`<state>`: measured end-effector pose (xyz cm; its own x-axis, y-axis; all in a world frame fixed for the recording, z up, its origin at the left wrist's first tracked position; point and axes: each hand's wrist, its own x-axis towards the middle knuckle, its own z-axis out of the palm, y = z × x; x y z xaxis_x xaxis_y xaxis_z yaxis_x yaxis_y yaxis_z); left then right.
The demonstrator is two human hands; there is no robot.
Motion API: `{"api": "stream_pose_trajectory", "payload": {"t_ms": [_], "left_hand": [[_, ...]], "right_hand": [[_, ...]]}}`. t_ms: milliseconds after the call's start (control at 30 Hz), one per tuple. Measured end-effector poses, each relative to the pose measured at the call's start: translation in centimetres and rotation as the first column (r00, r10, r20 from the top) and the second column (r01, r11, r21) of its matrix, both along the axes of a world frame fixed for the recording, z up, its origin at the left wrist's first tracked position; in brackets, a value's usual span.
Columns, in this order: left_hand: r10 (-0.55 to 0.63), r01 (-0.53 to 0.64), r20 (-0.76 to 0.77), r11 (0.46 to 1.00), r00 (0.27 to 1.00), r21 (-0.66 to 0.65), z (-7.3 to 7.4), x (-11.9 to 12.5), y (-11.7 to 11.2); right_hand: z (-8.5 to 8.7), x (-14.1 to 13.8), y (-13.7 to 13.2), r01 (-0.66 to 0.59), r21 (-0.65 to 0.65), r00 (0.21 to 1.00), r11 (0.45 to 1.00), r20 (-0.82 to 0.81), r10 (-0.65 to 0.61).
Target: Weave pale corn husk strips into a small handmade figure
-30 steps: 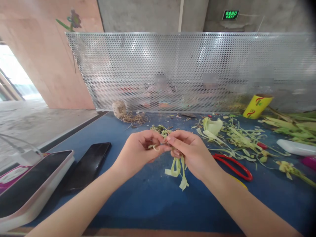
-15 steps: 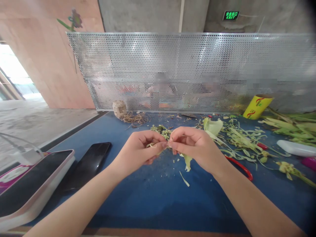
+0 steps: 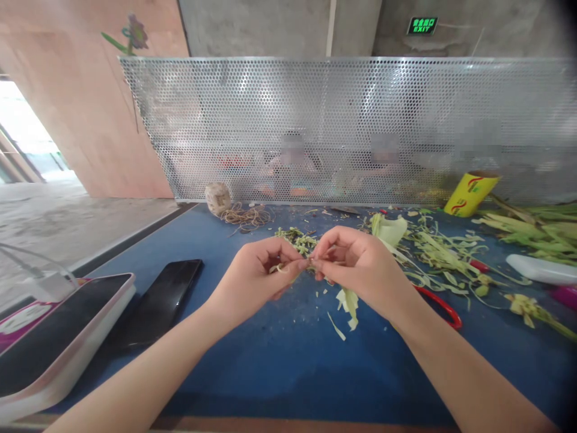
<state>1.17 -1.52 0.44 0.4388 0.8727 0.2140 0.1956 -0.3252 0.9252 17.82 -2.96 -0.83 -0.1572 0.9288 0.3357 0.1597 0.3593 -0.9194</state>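
Observation:
Fingertips of both hands meet over the middle of the table. My left hand (image 3: 255,273) is closed in a pinch, and a thin pale green plant strip (image 3: 278,267) shows between its fingers. My right hand (image 3: 360,264) pinches right beside it; whatever tiny piece lies between its thumb and forefinger is hidden. Below the right hand is a pale green leaf piece (image 3: 350,308); whether it hangs from the fingers or lies on the table I cannot tell. Just behind the hands sits a small heap of green bits (image 3: 297,238).
On the blue table (image 3: 279,373) are a black phone (image 3: 164,300), a device with a dark screen (image 3: 67,331), a bundle of twine (image 3: 247,216), leafy scraps (image 3: 442,252), red-handled scissors (image 3: 444,307) and a yellow roll (image 3: 471,193). A perforated metal screen (image 3: 261,114) stands behind; people sit beyond it.
The leaf piece below my right hand has shifted slightly right and down and shows more of itself. My right hand has risen slightly; both hands stay pinched together.

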Motion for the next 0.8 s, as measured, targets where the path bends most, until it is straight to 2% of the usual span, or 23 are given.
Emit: {"api": "stream_pose_trajectory", "payload": {"t_ms": [133, 267, 400, 633, 800], "left_hand": [[0.004, -0.004, 0.033, 1.0, 0.999, -0.011, 0.0, 0.3, -0.1], [0.001, 0.021, 0.155, 0.99, 0.988, -0.142, -0.2, 0.6, 0.0], [-0.037, 0.095, 0.237, 0.967, 0.971, -0.238, -0.5, 0.8, -0.2], [-0.059, 0.12, 0.224, 0.955, 0.973, -0.271, -0.5, 0.9, -0.3], [-0.061, 0.106, 0.227, 0.975, 0.972, -0.193, -0.6, 0.8, -0.2]], "right_hand": [[0.0, -0.7, -0.6, 0.128, 0.112, 0.99, 0.985, 0.038, -0.133], [0.2, -1.3, -1.2, 0.223, 0.257, 0.971, 0.94, 0.025, -0.237], [-0.2, -1.5, -1.2, 0.27, 0.367, 0.953, 0.89, 0.032, -0.303], [-0.8, -1.6, -1.0, 0.27, 0.425, 0.956, 0.864, -0.015, -0.292], [-0.4, -1.7, -1.2, 0.274, 0.372, 0.953, 0.887, 0.019, -0.302]]}}
